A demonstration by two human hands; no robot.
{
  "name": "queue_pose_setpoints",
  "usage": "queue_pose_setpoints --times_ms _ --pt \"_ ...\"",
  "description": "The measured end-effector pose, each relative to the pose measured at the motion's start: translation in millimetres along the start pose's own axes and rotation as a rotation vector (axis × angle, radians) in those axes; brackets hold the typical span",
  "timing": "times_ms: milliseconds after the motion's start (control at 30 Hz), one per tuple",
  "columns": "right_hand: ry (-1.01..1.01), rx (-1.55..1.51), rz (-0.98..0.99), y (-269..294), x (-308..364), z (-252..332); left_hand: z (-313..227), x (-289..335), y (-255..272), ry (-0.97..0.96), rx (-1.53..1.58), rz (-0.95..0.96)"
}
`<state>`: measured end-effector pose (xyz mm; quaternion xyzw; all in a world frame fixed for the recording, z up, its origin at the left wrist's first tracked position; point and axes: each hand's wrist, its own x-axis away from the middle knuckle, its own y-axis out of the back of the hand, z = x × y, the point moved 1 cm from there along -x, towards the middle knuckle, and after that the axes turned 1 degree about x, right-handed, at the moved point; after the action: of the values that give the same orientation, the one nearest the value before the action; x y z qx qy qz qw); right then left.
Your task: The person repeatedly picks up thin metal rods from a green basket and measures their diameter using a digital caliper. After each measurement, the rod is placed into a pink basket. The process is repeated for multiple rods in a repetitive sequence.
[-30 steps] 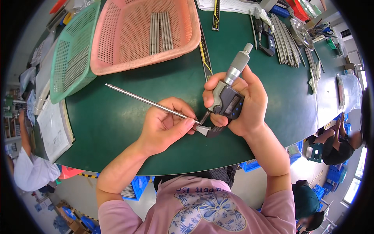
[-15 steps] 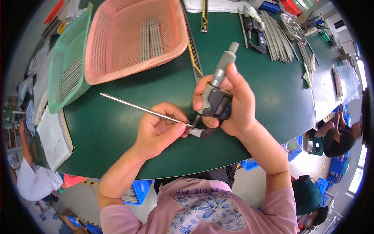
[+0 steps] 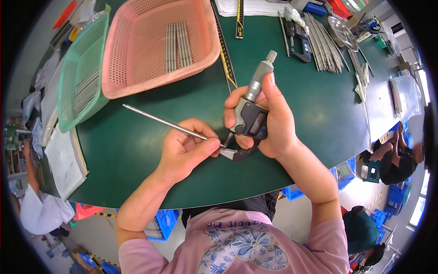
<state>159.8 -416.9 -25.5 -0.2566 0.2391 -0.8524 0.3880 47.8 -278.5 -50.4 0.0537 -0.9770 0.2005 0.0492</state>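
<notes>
While fingers [image 3: 206,148] pinch it, a metal rod [image 3: 159,120] gleams.

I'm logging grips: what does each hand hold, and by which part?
Left hand: a thin silvery metal rod, near its right end. Right hand: a grey-black digital micrometer, around its body.

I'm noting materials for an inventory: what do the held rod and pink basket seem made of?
Held rod: probably metal, smooth and polished, given its bright silvery highlights.
Pink basket: likely moulded plastic, fairly matte, judging by its solid colour and regular perforations.
</notes>
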Motion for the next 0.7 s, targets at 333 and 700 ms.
queue_pose_setpoints --times_ms 333,700 --pt "-0.122 -0.126 0.005 1.0 0.4 4.2 0.6 -0.8 1.3 -0.02 0.083 0.094" --pt "-0.086 -0.056 0.018 1.3 1.5 2.0 1.2 -2.5 3.1 -0.067 0.075 0.182"
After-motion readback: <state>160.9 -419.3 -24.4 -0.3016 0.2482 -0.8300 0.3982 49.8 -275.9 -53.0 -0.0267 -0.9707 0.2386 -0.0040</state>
